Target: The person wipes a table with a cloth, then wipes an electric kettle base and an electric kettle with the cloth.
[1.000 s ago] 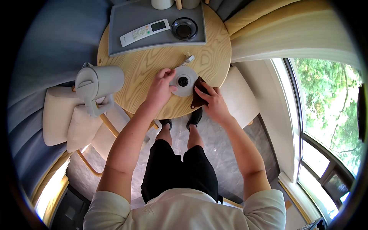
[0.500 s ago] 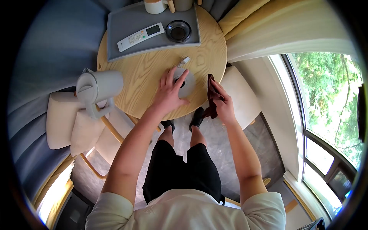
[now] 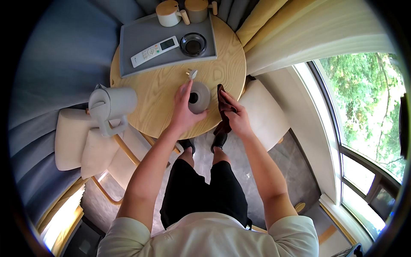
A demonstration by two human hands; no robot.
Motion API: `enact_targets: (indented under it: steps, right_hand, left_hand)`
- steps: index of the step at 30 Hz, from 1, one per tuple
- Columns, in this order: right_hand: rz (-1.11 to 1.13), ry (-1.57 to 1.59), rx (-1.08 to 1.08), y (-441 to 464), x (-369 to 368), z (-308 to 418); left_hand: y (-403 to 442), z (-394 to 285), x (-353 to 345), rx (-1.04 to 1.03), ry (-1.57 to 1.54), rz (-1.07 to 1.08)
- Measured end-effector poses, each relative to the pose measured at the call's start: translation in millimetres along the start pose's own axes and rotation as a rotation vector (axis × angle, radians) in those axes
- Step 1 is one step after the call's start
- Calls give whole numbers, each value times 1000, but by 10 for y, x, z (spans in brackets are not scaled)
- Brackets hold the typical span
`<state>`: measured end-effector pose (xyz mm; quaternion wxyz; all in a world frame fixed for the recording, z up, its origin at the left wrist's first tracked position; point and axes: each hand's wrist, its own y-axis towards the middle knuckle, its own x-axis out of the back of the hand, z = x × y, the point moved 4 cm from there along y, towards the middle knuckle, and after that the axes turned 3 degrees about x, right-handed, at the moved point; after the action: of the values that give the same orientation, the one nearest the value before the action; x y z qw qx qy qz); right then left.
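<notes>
A round grey disc-like base (image 3: 203,97) with a dark centre is at the front of the wooden table (image 3: 156,100). My left hand (image 3: 185,107) grips its left side, thumb along the lower edge and fingers along the upper left. To the right of the base, my right hand (image 3: 235,113) holds a crumpled dark brown cloth (image 3: 222,105), apart from the base. A white plug (image 3: 193,74) lies just beyond my left fingertips. At the table's left edge is a light grey kettle (image 3: 117,102), touched by neither hand.
A grey tray (image 3: 141,34) at the back carries a white remote (image 3: 154,51), a dark glass dish (image 3: 193,44) and two lidded mugs (image 3: 168,13). A cushioned chair (image 3: 70,139) is on the left, a pale seat (image 3: 263,113) on the right, beside a window (image 3: 364,107).
My left hand has closed from a spread pose over the base to a grip on its side. The base looks turned or tilted. My right hand has moved slightly left with the cloth.
</notes>
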<state>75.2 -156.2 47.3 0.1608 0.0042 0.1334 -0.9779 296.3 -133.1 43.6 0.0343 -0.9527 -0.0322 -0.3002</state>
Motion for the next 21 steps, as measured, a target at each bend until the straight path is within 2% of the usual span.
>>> enact_targets:
  steps: [4,10,16,21]
  right_hand:
    - [-1,84,-34,52,-63,27]
    - [30,110,-29,124,-164,131]
    - [35,193,-62,154,-227,263]
    - [57,170,-58,139,-299,442]
  left_hand:
    - [-67,7,70,40,-123,-54]
    - [-75,41,175,30,-74,-97]
    - [-102,77,239,32,-158,-127]
    - [-106,-139,440,38,-153,-126]
